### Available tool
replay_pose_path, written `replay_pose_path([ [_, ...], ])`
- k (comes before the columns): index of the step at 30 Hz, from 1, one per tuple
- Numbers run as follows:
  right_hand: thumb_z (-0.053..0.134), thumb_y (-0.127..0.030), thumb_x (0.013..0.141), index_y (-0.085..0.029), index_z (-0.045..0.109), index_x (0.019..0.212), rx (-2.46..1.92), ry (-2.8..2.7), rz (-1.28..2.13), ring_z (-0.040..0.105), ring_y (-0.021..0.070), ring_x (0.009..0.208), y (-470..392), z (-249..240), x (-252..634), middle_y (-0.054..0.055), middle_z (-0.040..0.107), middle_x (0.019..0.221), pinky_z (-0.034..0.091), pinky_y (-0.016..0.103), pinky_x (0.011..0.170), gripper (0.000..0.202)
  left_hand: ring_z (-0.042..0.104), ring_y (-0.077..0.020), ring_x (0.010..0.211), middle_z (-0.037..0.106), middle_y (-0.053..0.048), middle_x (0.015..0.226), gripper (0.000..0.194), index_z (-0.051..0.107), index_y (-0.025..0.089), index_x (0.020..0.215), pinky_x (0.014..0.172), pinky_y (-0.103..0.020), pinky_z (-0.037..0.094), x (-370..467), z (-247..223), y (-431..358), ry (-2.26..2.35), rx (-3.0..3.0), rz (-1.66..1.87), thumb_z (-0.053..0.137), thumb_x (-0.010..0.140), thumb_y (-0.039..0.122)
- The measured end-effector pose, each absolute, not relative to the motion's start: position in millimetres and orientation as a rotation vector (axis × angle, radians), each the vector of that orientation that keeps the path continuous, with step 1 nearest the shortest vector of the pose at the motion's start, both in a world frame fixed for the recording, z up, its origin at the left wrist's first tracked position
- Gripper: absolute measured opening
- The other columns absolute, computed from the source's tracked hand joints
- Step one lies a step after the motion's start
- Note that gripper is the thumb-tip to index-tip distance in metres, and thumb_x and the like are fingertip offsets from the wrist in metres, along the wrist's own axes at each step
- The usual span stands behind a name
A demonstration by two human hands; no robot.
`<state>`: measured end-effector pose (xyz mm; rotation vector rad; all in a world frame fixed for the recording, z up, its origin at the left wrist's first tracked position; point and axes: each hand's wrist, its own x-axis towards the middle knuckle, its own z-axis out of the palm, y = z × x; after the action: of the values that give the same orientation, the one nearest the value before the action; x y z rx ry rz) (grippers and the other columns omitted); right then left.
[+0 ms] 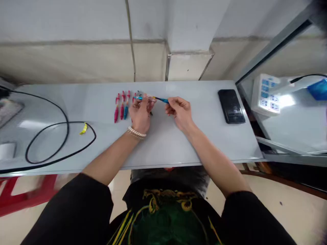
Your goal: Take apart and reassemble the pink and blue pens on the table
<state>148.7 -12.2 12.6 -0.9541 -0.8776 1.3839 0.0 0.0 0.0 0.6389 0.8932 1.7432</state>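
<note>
Above the far middle of the grey table, my two hands meet over a pen in parts. My left hand [140,117] pinches a clear and blue pen barrel [138,98]. In my right hand [182,112] is a blue pen piece [165,100], gripped between thumb and fingers. A thin dark refill [158,98] spans the gap between the two pieces, with a yellowish bit at its left end. Just left of my left hand lie pink pens [117,113] and a blue-bodied pen [126,112] in an upright row. Small items behind my left fingers are partly hidden.
A black phone [231,106] lies at the table's right. Beyond the right edge, a white power strip [267,95] rests on another surface. A looped black cable [66,131] with a yellow tag [83,129] covers the left side. The wall borders the back.
</note>
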Motion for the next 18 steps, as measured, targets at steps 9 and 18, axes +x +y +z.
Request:
replay_pose_path([
  [9,0.105,-0.064,0.060,-0.027,0.078,0.088,-0.885,-0.936,1.206,0.076,0.0122,0.072,-9,8,155,-0.004,0.079,0.080,0.067,0.026,0.069,0.054,0.083,-0.0142,0.081,0.079,-0.002,0.080,0.032,0.073,0.020,0.074,0.075,-0.019,0.065,-10,4,11,0.995,0.531,1.766,0.092,0.093,0.038],
  [18,0.090,-0.071,0.080,-0.024,0.078,0.096,-0.988,-1.182,1.033,0.075,0.0140,0.068,-16,5,152,-0.001,0.078,0.078,0.067,0.029,0.067,0.051,0.081,-0.0137,0.079,0.080,-0.002,0.081,0.033,0.073,0.019,0.079,0.078,-0.021,0.066,-8,7,5,0.946,0.604,1.772,0.096,0.088,0.041],
])
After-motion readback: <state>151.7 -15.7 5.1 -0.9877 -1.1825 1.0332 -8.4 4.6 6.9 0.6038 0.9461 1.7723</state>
